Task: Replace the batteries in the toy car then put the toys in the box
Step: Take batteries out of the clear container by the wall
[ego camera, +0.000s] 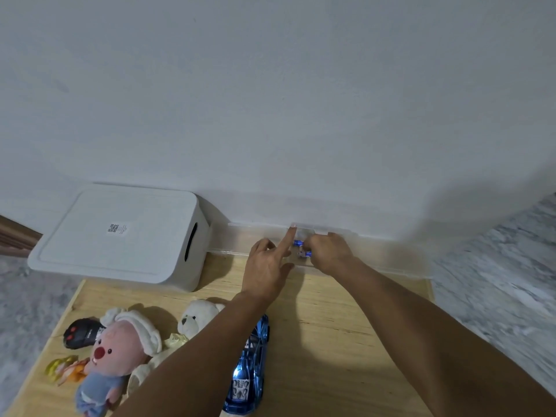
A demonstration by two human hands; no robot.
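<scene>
Right hand (329, 254) pinches small blue cylindrical batteries (298, 243) in the clear plastic tray (240, 236); left hand (269, 263) released; light, slippery, grip mid-barrel

Lidded box (120, 236) upper left on board (346, 341); tray (240, 239) right of it; plush toys (120, 350) lower left, car (249, 368) right of them.

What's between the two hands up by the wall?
In the head view, small blue batteries lie between the left hand and the right hand, inside a clear plastic tray against the wall.
</scene>
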